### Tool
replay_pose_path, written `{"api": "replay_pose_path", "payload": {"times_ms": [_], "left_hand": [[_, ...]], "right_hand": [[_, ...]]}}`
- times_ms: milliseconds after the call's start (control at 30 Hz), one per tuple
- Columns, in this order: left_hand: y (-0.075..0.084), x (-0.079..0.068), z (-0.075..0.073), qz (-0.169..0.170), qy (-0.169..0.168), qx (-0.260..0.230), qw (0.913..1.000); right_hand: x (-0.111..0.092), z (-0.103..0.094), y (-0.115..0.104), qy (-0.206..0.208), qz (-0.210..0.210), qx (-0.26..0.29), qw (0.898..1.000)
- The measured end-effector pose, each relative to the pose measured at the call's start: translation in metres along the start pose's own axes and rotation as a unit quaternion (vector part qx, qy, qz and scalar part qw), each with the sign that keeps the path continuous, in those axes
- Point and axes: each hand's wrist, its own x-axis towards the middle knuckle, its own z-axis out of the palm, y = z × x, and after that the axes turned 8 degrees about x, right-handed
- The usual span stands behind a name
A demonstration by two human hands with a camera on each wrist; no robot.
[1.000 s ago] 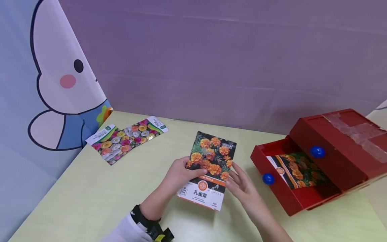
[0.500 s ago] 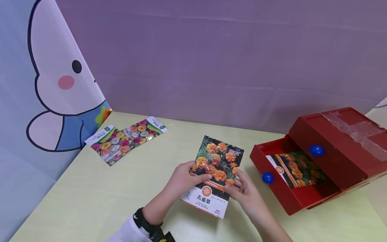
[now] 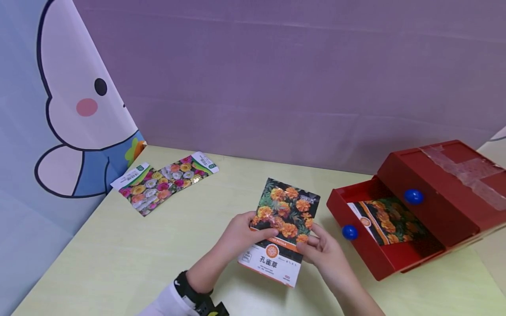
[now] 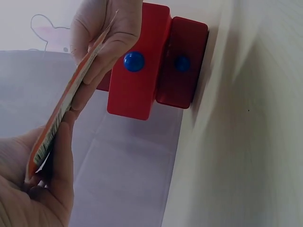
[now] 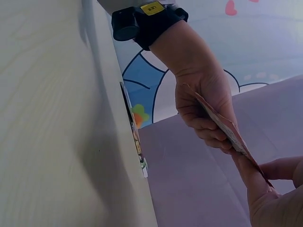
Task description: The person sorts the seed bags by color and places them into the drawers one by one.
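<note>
Between both hands, above the table, a marigold seed packet (image 3: 282, 228) is held tilted, its orange-flower front facing up. My left hand (image 3: 238, 235) grips its left edge, thumb on the front and fingers behind. On the right edge my right hand (image 3: 324, 250) pinches it between thumb and fingers. The left wrist view shows the packet (image 4: 61, 104) edge-on with fingers of both hands beneath it. A similar marigold packet (image 3: 389, 221) lies in the pulled-out lower drawer (image 3: 361, 252) of a red box to the right.
The red drawer box (image 3: 435, 197) has blue knobs and clear tape on top. Two overlapping seed packets (image 3: 164, 182) with multicoloured flowers lie at the table's back left. A purple backdrop (image 3: 257, 87) rises behind the pale table (image 3: 138, 263).
The held packet and both hands have shifted slightly right and toward the front edge, mostly in the first half second. Since then they have barely moved.
</note>
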Motion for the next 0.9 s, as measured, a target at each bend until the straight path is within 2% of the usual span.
{"api": "replay_pose_path", "payload": {"times_ms": [233,333,467,533,633,700,833,900], "left_hand": [[-0.002,0.003,-0.003,0.015,-0.015,-0.037,0.9991],[-0.002,0.004,-0.005,0.026,-0.005,-0.044,0.9987],[0.000,0.005,-0.007,0.042,0.018,-0.061,0.9971],[0.001,0.006,-0.009,0.059,0.019,-0.091,0.9939],[0.000,0.010,-0.007,0.078,0.008,-0.140,0.9871],[-0.002,0.015,-0.004,0.091,-0.004,-0.157,0.9834],[-0.003,0.025,0.013,0.097,-0.026,-0.137,0.9855],[0.000,0.030,0.025,0.097,-0.040,-0.116,0.9877]], "right_hand": [[0.001,-0.003,-0.003,0.029,0.011,0.008,0.999],[0.000,-0.007,-0.007,0.049,0.017,0.018,0.998],[-0.004,-0.016,-0.016,0.074,0.015,0.076,0.994],[-0.009,-0.022,-0.021,0.084,0.007,0.126,0.988],[-0.016,-0.034,-0.028,0.100,-0.014,0.217,0.971],[-0.020,-0.043,-0.030,0.104,-0.028,0.288,0.952],[-0.027,-0.065,-0.031,0.107,-0.036,0.417,0.902],[-0.030,-0.076,-0.031,0.104,-0.024,0.473,0.874]]}}
